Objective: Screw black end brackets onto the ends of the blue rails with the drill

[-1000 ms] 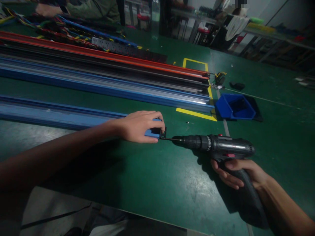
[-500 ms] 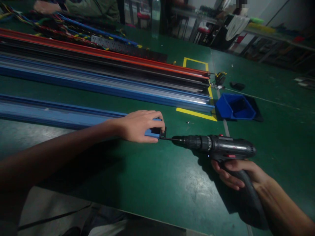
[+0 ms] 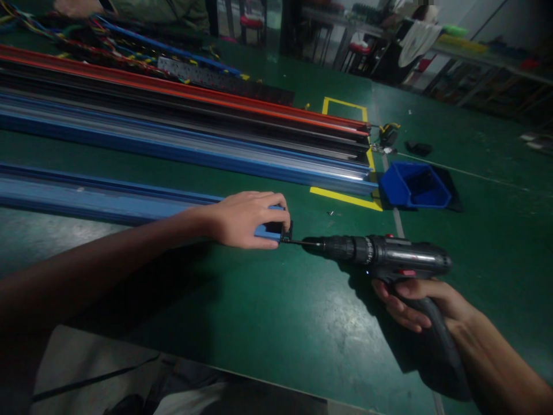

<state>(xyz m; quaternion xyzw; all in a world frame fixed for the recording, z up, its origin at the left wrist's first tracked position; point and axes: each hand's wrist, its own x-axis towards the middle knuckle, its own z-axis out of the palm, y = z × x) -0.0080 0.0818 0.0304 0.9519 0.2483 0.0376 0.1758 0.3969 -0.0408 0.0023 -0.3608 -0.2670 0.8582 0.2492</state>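
Note:
My left hand [image 3: 248, 220] is wrapped over the right end of a long blue metal profile [image 3: 116, 199] lying on the green table. Its fingers press a small black end piece [image 3: 287, 231] against the profile's end. A black cordless drill [image 3: 389, 253] is gripped by the handle in my right hand [image 3: 415, 305]. The drill lies level and points left. Its long thin bit [image 3: 302, 243] reaches the lower part of the end piece; the screw, if any, is too small to make out.
Behind lie more blue profiles [image 3: 216, 151], an orange one [image 3: 194, 86] and bundled wires [image 3: 125, 43]. A blue bin [image 3: 391, 185] stands right of the yellow tape [image 3: 345, 197], near a tape measure [image 3: 389, 134]. A small screw [image 3: 330, 213] lies on the table. Another person's sleeve [image 3: 164, 12] shows at the back.
The view has shifted very slightly. Both hands, the drill and the blue profile keep the same positions relative to each other.

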